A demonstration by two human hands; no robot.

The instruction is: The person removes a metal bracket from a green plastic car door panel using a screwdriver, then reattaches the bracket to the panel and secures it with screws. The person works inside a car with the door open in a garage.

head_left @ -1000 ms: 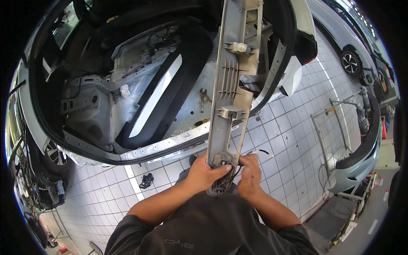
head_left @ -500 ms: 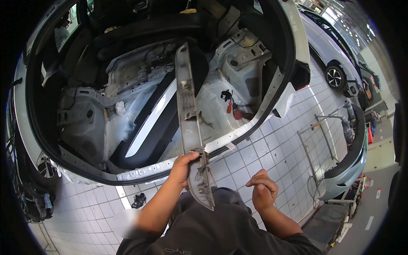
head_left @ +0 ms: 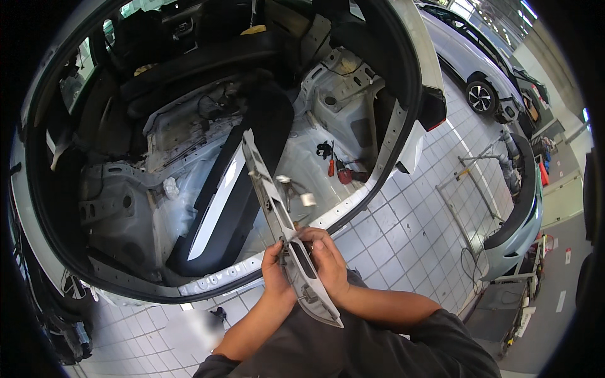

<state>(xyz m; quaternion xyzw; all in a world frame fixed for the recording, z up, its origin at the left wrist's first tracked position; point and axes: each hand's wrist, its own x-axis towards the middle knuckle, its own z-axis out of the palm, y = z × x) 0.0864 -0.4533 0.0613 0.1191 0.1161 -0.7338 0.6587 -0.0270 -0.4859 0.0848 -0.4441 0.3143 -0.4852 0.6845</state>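
A long, narrow grey trim panel (head_left: 262, 179) stands tilted before me, its far end over the car's open rear. My left hand (head_left: 277, 274) is closed round its left edge near the lower end, thumb on the side facing me. Against the right edge, my right hand (head_left: 329, 263) is closed with bent fingers, beside a dark slot in the panel; part of its grip is hidden. Some small clips show along the panel's back. Beyond it, a black panel with a white strip (head_left: 217, 211) lies in the stripped cargo floor. A blurred pale piece (head_left: 307, 199) appears right of the trim.
The car's rear sill (head_left: 246, 272) runs across in front of me. A red screwdriver (head_left: 331, 167), a red-and-black tool (head_left: 345, 176) and a small black part (head_left: 324, 149) lie inside at right. On the tiled floor stands a metal frame (head_left: 466, 220) near a detached bumper (head_left: 520, 233).
My right hand has come in from the right and taken hold of the trim panel. The panel has turned and its far end has tipped lower and leftward.
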